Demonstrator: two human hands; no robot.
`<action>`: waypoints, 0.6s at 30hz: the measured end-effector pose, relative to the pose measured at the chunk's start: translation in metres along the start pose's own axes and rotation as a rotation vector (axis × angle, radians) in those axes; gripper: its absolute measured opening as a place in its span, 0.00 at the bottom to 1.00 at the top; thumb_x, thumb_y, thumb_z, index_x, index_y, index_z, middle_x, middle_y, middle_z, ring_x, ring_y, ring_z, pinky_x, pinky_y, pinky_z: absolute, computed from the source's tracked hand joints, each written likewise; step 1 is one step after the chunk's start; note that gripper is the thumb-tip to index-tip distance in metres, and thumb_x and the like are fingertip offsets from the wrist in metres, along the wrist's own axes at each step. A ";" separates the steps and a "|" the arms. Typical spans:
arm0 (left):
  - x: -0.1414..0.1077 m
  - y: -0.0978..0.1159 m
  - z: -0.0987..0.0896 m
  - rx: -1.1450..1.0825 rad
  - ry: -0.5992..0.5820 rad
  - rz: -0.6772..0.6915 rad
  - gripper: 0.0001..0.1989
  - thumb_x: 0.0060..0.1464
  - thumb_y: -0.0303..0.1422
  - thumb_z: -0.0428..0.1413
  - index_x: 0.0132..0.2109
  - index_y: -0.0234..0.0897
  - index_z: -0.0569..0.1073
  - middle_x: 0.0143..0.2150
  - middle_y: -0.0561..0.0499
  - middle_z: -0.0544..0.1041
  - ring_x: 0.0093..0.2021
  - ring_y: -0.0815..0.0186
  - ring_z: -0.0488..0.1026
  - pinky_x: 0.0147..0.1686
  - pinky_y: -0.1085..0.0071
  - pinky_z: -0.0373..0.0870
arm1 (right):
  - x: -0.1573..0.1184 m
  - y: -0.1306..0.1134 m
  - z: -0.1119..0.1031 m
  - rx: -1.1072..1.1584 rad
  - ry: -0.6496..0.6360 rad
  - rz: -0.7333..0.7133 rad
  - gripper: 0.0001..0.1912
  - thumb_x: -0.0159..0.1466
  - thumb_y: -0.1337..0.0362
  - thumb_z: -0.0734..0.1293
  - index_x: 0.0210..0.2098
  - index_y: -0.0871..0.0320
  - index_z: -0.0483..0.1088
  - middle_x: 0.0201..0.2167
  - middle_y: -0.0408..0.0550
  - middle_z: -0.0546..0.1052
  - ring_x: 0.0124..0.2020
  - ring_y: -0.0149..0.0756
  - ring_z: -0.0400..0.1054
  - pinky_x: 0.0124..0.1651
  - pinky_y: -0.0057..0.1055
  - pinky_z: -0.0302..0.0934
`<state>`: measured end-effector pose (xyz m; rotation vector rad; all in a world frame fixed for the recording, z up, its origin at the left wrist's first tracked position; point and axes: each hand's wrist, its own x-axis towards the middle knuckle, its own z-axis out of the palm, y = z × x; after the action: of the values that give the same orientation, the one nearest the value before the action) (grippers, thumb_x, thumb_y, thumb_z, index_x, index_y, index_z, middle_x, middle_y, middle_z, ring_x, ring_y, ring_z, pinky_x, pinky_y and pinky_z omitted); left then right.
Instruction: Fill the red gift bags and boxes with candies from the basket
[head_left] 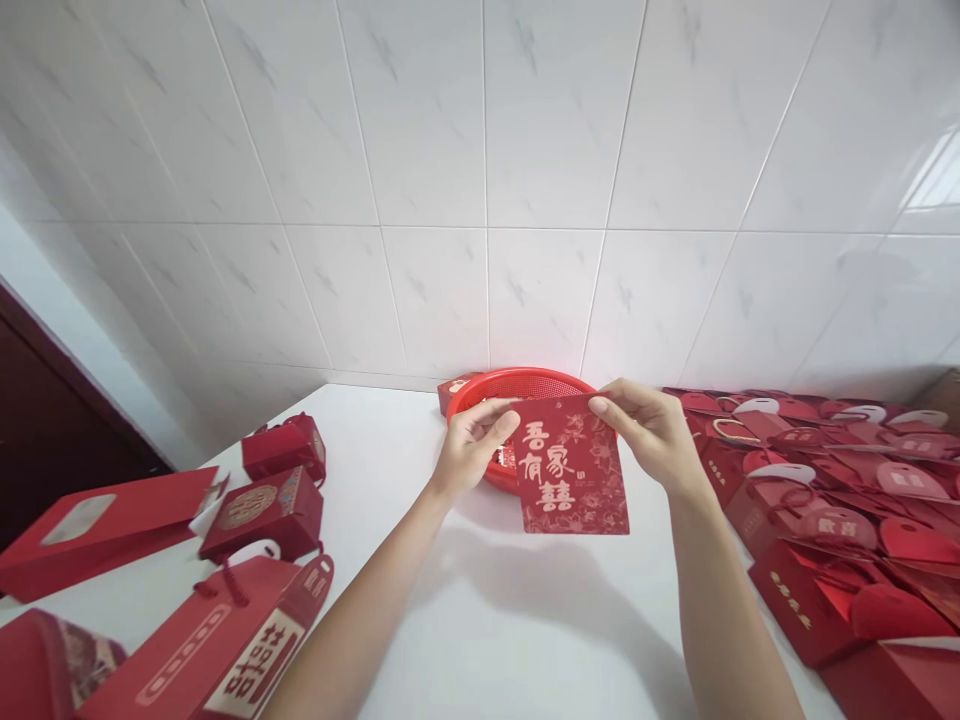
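Note:
A flat red card (574,465) with pale Chinese characters and a floral pattern hangs upright above the white table. My left hand (476,445) pinches its upper left edge between thumb and fingers. At the upper right corner, my right hand (645,430) grips the card the same way. Behind the card stands a round red plastic basket (525,378), partly covered by the card and my left hand. Small red and white items show inside it, too hidden to make out.
Many red gift boxes (832,520) with handles crowd the table's right side. On the left lie a red box with a round emblem (262,505), a large red bag (210,640) and a long red packet (112,525). A small red box (454,388) touches the basket. White tiles rise behind.

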<state>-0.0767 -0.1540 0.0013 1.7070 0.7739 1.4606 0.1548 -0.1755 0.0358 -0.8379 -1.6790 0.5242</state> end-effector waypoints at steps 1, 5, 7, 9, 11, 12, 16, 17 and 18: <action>0.002 -0.008 -0.001 -0.017 -0.001 -0.013 0.23 0.55 0.52 0.59 0.47 0.37 0.78 0.39 0.46 0.81 0.39 0.60 0.78 0.41 0.64 0.76 | 0.000 0.001 -0.002 -0.005 0.072 -0.015 0.19 0.64 0.48 0.68 0.28 0.58 0.71 0.22 0.42 0.69 0.23 0.30 0.61 0.26 0.28 0.56; 0.007 -0.043 -0.008 0.182 -0.105 -0.101 0.22 0.56 0.50 0.57 0.47 0.37 0.79 0.42 0.44 0.83 0.43 0.57 0.79 0.46 0.63 0.75 | 0.000 0.004 -0.013 -0.055 0.350 -0.052 0.18 0.63 0.48 0.69 0.28 0.57 0.70 0.21 0.43 0.69 0.23 0.31 0.61 0.26 0.29 0.57; 0.006 -0.056 -0.010 0.456 -0.202 -0.130 0.17 0.58 0.45 0.55 0.38 0.37 0.80 0.37 0.46 0.83 0.39 0.58 0.79 0.42 0.64 0.73 | 0.000 0.005 -0.016 -0.096 0.412 -0.052 0.18 0.63 0.47 0.69 0.29 0.56 0.70 0.22 0.43 0.70 0.24 0.32 0.62 0.27 0.29 0.57; 0.005 -0.063 -0.011 0.668 -0.233 -0.128 0.16 0.60 0.41 0.52 0.34 0.37 0.79 0.35 0.47 0.83 0.37 0.58 0.78 0.40 0.65 0.70 | -0.001 0.006 -0.019 -0.164 0.438 -0.047 0.18 0.63 0.47 0.68 0.30 0.56 0.70 0.23 0.43 0.70 0.24 0.32 0.62 0.28 0.30 0.58; 0.003 -0.064 -0.011 0.750 -0.246 -0.117 0.16 0.62 0.39 0.50 0.34 0.38 0.79 0.35 0.48 0.83 0.37 0.59 0.78 0.40 0.66 0.68 | -0.001 0.006 -0.023 -0.252 0.464 -0.050 0.19 0.63 0.46 0.67 0.31 0.56 0.70 0.23 0.43 0.70 0.25 0.33 0.63 0.29 0.31 0.59; 0.003 -0.063 -0.011 0.760 -0.264 -0.114 0.16 0.62 0.39 0.49 0.34 0.38 0.78 0.35 0.49 0.83 0.37 0.60 0.77 0.39 0.67 0.68 | -0.002 0.005 -0.025 -0.292 0.484 -0.056 0.19 0.63 0.45 0.67 0.31 0.56 0.70 0.23 0.43 0.70 0.25 0.33 0.63 0.30 0.31 0.59; 0.006 -0.059 -0.011 0.835 -0.312 -0.105 0.16 0.62 0.40 0.48 0.35 0.38 0.77 0.35 0.49 0.83 0.35 0.60 0.77 0.35 0.69 0.65 | -0.009 -0.007 -0.042 -0.352 0.647 -0.094 0.21 0.63 0.43 0.66 0.31 0.56 0.69 0.24 0.45 0.71 0.27 0.36 0.66 0.32 0.34 0.63; 0.007 -0.059 -0.010 0.853 -0.308 -0.104 0.16 0.62 0.40 0.49 0.36 0.39 0.78 0.36 0.49 0.83 0.36 0.60 0.78 0.36 0.69 0.65 | -0.013 -0.014 -0.048 -0.367 0.706 -0.103 0.21 0.63 0.43 0.66 0.31 0.56 0.69 0.25 0.46 0.72 0.27 0.37 0.66 0.32 0.35 0.63; 0.008 -0.059 -0.010 0.866 -0.307 -0.108 0.16 0.62 0.41 0.49 0.36 0.40 0.78 0.37 0.49 0.83 0.37 0.59 0.78 0.36 0.69 0.65 | -0.019 -0.022 -0.054 -0.395 0.768 -0.116 0.21 0.63 0.43 0.66 0.31 0.55 0.69 0.25 0.46 0.72 0.28 0.37 0.67 0.32 0.35 0.64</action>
<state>-0.0842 -0.1144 -0.0432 2.3856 1.4177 0.7718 0.2032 -0.2087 0.0542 -1.0457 -1.1059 -0.2179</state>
